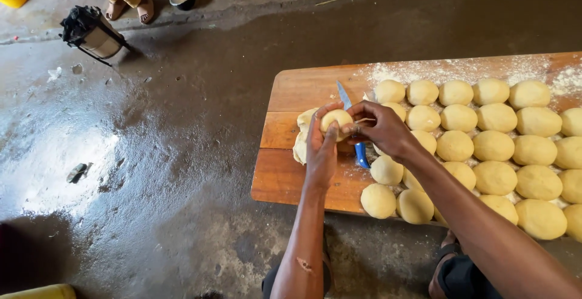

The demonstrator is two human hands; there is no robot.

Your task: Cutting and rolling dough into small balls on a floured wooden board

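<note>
Head view: I am watching my left hand point(321, 147) cupping a dough ball point(336, 120) while my right hand point(382, 130) is pinching it, over the desk's point(291, 175) left end; shaped balls point(494, 147) are filling its right.

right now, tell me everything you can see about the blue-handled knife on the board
The knife lies flat on the wooden board, blade pointing away from the person, bright blue handle nearest them. The pale blade looks like metal. Its middle is hidden behind the hands, the left hand and right hand, which work a dough piece above it. Neither hand visibly touches it. Flour dusts the board beside the handle.
</note>
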